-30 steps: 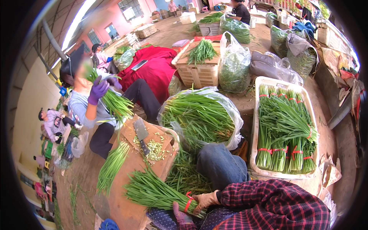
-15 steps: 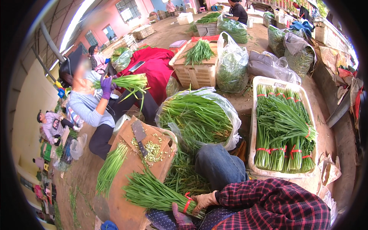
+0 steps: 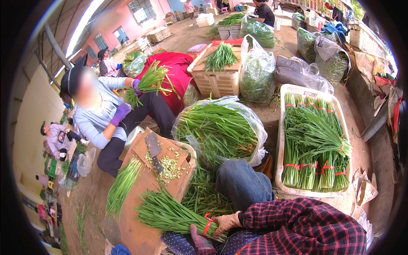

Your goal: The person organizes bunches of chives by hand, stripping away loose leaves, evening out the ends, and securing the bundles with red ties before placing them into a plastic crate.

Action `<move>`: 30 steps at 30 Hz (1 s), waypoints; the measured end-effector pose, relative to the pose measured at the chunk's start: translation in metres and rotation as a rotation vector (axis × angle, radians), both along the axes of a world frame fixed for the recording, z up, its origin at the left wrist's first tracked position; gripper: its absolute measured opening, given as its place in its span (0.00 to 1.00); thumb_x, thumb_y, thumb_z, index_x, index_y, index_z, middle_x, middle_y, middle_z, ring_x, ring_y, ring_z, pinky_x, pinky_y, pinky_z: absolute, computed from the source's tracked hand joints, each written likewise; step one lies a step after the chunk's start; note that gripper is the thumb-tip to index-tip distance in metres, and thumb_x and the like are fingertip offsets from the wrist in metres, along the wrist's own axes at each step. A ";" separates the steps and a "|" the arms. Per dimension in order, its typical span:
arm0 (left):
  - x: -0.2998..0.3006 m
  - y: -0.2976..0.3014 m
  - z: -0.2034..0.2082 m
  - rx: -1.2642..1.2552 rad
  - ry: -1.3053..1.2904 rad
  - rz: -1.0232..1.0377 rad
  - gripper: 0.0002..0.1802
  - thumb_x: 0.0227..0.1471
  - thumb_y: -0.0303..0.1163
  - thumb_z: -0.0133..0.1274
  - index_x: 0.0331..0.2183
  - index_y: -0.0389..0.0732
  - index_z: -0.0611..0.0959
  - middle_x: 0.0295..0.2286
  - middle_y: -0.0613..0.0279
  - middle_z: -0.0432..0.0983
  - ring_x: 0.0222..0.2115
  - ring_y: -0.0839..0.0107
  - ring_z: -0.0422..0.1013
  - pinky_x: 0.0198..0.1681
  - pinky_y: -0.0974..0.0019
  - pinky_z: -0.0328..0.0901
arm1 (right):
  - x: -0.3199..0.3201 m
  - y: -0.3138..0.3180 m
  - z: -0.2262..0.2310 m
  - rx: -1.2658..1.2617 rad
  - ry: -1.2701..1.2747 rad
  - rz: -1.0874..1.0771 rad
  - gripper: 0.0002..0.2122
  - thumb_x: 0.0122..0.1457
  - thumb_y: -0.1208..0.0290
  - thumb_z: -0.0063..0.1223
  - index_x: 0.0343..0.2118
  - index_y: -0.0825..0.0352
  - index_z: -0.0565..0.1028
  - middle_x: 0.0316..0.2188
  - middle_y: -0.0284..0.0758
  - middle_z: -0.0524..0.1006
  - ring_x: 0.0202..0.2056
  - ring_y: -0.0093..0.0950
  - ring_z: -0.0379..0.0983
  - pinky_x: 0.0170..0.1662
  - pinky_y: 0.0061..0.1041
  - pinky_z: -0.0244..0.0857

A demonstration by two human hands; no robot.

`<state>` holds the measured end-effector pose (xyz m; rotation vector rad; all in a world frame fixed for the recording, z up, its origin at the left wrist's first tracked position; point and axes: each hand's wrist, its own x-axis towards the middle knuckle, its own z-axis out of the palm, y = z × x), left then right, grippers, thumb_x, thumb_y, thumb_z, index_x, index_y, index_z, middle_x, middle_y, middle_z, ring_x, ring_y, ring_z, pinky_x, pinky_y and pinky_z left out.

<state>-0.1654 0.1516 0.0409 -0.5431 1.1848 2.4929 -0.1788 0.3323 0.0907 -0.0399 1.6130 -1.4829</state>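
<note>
A bundle of long green garlic chives (image 3: 176,213) lies across my lap, tied near its cut end with a red band (image 3: 207,224). My right hand (image 3: 226,224), in a tan glove, is closed around the tied end beside the band. From below, my left hand (image 3: 201,242), in a purplish glove, grips the bundle at the near side; most of its fingers are hidden. The leafy tips rest on a brown board (image 3: 140,229). On the board lie loose chives (image 3: 123,187), a cleaver (image 3: 154,146) and chopped cut ends (image 3: 171,168).
At right stands a white crate (image 3: 278,170) of red-banded chive bundles. Ahead is an open plastic bag (image 3: 260,148) full of chives. A co-worker (image 3: 100,114) in purple gloves sits at left holding chives. Behind are a covered crate (image 3: 216,85) and filled bags (image 3: 258,72).
My hands and the bundle have stayed in place. The co-worker's two hands have moved apart, one lowering, while the other holds the chives out to the right.
</note>
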 end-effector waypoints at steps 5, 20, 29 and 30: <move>0.000 0.003 0.006 -0.019 -0.028 0.004 0.39 0.52 0.58 0.47 0.54 0.36 0.68 0.49 0.54 0.69 0.47 0.57 0.67 0.52 0.52 0.62 | 0.002 0.000 -0.002 0.019 0.057 -0.025 0.37 0.40 0.61 0.68 0.55 0.67 0.64 0.43 0.39 0.76 0.46 0.32 0.71 0.49 0.31 0.64; -0.002 0.004 0.007 -0.005 0.017 0.016 0.38 0.51 0.56 0.49 0.54 0.36 0.68 0.49 0.53 0.68 0.47 0.57 0.67 0.53 0.52 0.61 | 0.003 -0.002 -0.003 -0.007 0.056 -0.027 0.37 0.40 0.61 0.67 0.55 0.67 0.63 0.45 0.40 0.75 0.47 0.34 0.70 0.50 0.31 0.63; 0.000 0.003 0.005 0.032 0.001 0.026 0.37 0.52 0.55 0.48 0.54 0.37 0.69 0.49 0.54 0.69 0.48 0.58 0.67 0.53 0.52 0.61 | 0.002 0.002 0.008 -0.008 0.030 -0.026 0.39 0.39 0.60 0.68 0.56 0.67 0.63 0.46 0.41 0.74 0.48 0.34 0.70 0.51 0.32 0.63; 0.000 0.003 0.005 0.035 0.004 0.026 0.37 0.52 0.55 0.48 0.54 0.37 0.68 0.49 0.54 0.69 0.48 0.58 0.67 0.53 0.52 0.61 | 0.003 0.002 0.007 -0.019 0.034 -0.029 0.40 0.39 0.60 0.69 0.56 0.67 0.63 0.46 0.41 0.74 0.48 0.34 0.70 0.50 0.32 0.63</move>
